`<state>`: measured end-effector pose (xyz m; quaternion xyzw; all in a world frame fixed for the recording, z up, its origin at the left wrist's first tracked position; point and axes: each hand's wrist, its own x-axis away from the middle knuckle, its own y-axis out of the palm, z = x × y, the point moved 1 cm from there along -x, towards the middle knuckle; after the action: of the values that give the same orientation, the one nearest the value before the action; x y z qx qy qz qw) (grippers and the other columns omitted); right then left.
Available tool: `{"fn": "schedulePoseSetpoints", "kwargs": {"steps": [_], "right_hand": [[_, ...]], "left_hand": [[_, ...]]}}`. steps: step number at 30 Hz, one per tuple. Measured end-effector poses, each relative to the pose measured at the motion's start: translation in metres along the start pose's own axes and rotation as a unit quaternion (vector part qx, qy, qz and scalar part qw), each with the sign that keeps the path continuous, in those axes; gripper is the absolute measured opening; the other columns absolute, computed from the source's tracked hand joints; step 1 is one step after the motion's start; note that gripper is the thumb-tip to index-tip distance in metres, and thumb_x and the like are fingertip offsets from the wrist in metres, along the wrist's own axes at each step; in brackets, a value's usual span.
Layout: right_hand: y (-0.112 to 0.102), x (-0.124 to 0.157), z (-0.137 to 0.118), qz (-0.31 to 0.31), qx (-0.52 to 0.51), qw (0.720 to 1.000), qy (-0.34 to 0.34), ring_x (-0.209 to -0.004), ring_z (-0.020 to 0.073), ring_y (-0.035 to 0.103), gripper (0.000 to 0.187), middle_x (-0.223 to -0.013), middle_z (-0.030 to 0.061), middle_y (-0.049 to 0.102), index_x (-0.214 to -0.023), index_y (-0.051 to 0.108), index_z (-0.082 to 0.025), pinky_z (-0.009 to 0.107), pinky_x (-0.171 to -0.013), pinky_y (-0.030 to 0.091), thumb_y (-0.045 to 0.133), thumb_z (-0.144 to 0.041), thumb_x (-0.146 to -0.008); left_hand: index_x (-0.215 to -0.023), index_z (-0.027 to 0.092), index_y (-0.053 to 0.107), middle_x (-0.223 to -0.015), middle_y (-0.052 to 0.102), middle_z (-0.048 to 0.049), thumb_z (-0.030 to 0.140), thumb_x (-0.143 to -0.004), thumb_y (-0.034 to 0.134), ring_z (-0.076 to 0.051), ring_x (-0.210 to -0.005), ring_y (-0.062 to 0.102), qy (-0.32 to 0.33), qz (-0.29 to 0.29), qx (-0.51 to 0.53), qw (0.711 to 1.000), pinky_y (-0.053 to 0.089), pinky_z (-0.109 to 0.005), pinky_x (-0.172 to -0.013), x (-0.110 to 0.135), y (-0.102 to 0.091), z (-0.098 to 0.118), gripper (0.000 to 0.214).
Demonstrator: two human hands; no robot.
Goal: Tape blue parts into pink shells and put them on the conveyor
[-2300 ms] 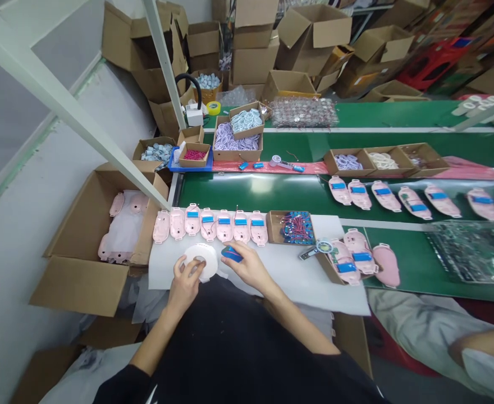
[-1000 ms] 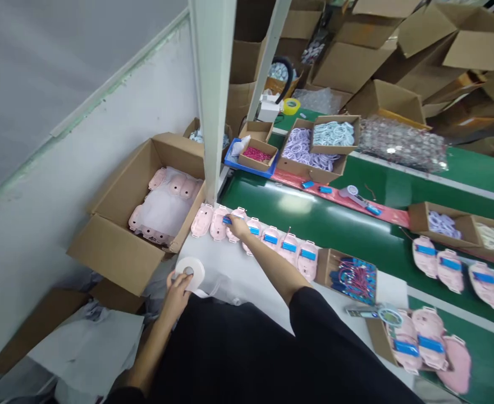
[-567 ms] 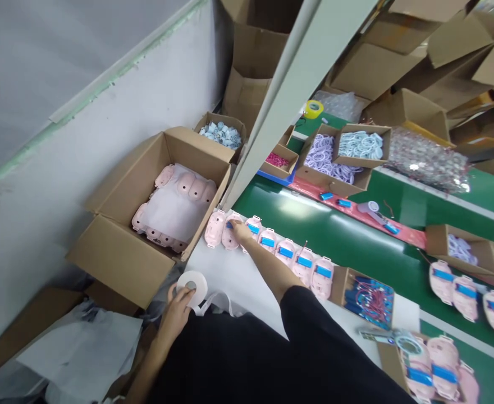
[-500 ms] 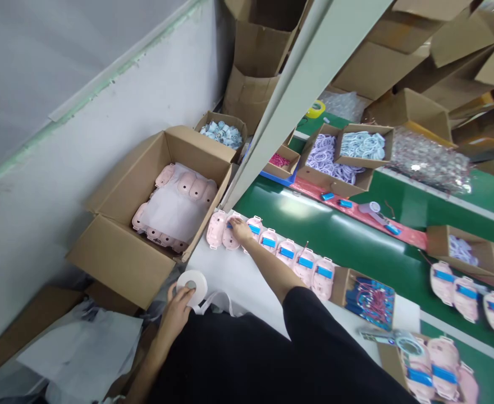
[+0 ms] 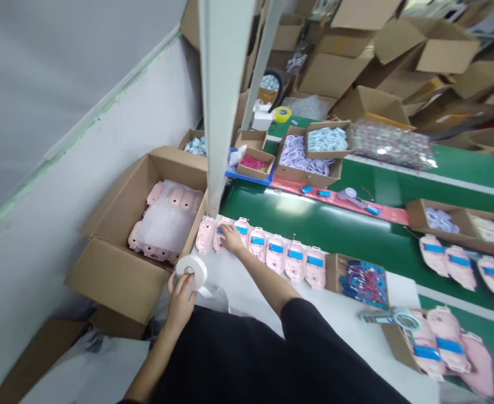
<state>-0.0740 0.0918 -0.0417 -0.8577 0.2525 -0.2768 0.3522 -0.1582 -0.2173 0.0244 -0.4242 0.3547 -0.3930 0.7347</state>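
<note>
My left hand [image 5: 181,294] grips a white roll of tape [image 5: 191,271] at the near left corner of the white work sheet [image 5: 247,286]. My right hand [image 5: 231,238] reaches out to the row of pink shells [image 5: 272,252] and presses its fingertips on a blue block in the second shell from the left. The other shells to its right each carry a blue block. The leftmost shell [image 5: 205,234] shows no blue block.
An open carton [image 5: 116,269] with more pink shells under white film stands to the left. A small box of blue blocks with red wires [image 5: 360,276] is at the row's right end. A white post [image 5: 222,95] rises ahead. The green belt [image 5: 348,230] carries more shells and boxes.
My right hand carried a blue block from near the tape roll out to the second shell and stays pressing on it. My left hand keeps the roll. My view swung left.
</note>
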Motion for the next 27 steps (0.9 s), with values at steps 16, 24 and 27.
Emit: {"fn": "schedulePoseSetpoints", "kwargs": {"steps": [16,24,27], "right_hand": [[-0.026,0.273,0.106,-0.102,-0.379,0.919,0.045,-0.066,0.0138,0.059,0.036,-0.082,-0.0007,0.075,-0.096,0.082,-0.019,0.023,-0.062,0.045,0.076,-0.051,-0.080],[-0.158,0.299,0.311,0.225,-0.153,0.884,0.379,-0.127,0.0313,0.052,0.041,-0.134,0.0200,0.062,-0.131,0.066,-0.013,0.042,-0.108,0.040,0.051,-0.024,-0.095],[-0.163,0.306,0.356,0.195,-0.018,0.886,0.421,-0.133,0.0336,0.042,0.054,-0.143,0.0192,0.051,-0.140,0.059,-0.019,0.046,-0.108,0.035,0.061,-0.017,-0.087]], "left_hand": [[-0.139,0.017,0.056,-0.129,0.064,-0.0164,0.019,-0.093,0.053,-0.038,-0.143,0.042,0.180,0.002,0.126,0.976,0.044,-0.060,-0.113,-0.077,0.067,0.139,0.046],[-0.136,0.016,0.056,-0.124,0.065,-0.0167,0.026,-0.094,0.058,-0.039,-0.139,0.044,0.209,0.002,0.106,0.972,0.043,-0.058,-0.110,-0.038,0.068,0.202,0.043],[-0.136,0.017,0.057,-0.123,0.065,-0.0163,0.025,-0.094,0.057,-0.038,-0.137,0.045,0.194,0.012,0.089,0.977,0.043,-0.057,-0.110,-0.024,0.065,0.212,0.043]]}}
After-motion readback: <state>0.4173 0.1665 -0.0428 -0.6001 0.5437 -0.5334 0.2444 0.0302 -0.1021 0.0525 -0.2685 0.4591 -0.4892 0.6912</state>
